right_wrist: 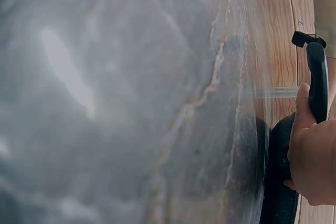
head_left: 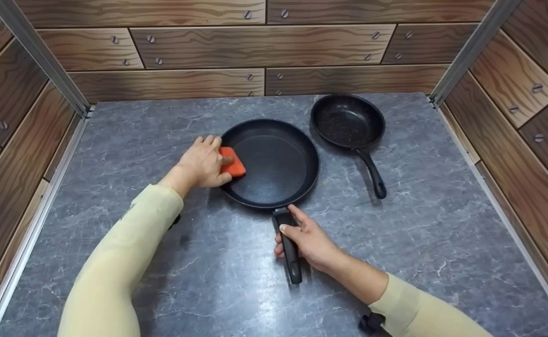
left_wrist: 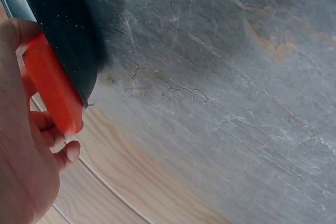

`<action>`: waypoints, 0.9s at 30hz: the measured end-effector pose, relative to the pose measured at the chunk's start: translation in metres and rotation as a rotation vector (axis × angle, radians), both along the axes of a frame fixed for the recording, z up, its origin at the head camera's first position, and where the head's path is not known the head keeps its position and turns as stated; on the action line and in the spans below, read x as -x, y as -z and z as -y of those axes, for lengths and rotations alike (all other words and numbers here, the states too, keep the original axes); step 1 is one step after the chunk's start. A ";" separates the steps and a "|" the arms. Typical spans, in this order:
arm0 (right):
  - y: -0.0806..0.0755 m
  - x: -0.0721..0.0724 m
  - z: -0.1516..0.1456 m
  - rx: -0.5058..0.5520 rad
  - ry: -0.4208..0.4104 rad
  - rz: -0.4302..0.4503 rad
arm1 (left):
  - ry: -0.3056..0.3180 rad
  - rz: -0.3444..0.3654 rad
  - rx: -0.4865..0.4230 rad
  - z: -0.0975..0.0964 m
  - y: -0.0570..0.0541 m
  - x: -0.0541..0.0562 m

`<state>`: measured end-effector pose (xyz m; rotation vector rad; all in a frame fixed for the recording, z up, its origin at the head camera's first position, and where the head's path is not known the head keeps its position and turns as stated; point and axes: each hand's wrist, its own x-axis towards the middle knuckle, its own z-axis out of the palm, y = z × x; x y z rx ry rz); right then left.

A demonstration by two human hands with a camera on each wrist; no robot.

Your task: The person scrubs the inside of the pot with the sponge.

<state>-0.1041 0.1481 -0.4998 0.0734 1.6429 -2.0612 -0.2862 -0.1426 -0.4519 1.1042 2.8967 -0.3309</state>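
Observation:
A large black frying pan [head_left: 274,164] sits at the middle of the table, its handle [head_left: 292,262] pointing toward the front. My left hand [head_left: 203,163] holds an orange sponge [head_left: 234,164] at the pan's left rim. In the left wrist view the sponge [left_wrist: 55,85] lies along the outer side of the pan [left_wrist: 65,24], between thumb and fingers. With its thumb on top and fingers beneath, my right hand [head_left: 314,243] grips the pan's handle close to the pan. The right wrist view shows this hand [right_wrist: 315,161] at the handle [right_wrist: 316,77], with part of the pan [right_wrist: 281,182] below.
A smaller black frying pan [head_left: 348,121] stands at the back right, its handle [head_left: 372,175] pointing forward. The grey marble-look table [head_left: 152,121] is bounded by wood-patterned walls [head_left: 264,47] at the back and both sides, with metal posts [head_left: 44,51] in the corners.

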 end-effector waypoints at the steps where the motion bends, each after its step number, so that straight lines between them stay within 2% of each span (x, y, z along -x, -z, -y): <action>1: 0.000 0.000 0.000 -0.001 0.001 -0.001 | -0.001 0.006 -0.003 0.000 0.000 0.000; 8: -0.001 0.000 0.000 -0.006 0.006 0.002 | 0.003 0.029 -0.017 0.001 0.001 -0.005; 17: 0.000 -0.001 0.000 -0.009 0.000 0.000 | 0.020 0.050 -0.085 0.005 0.006 -0.014; 27: 0.000 0.000 0.001 -0.018 0.012 0.007 | 0.049 0.046 -0.110 0.005 0.006 -0.023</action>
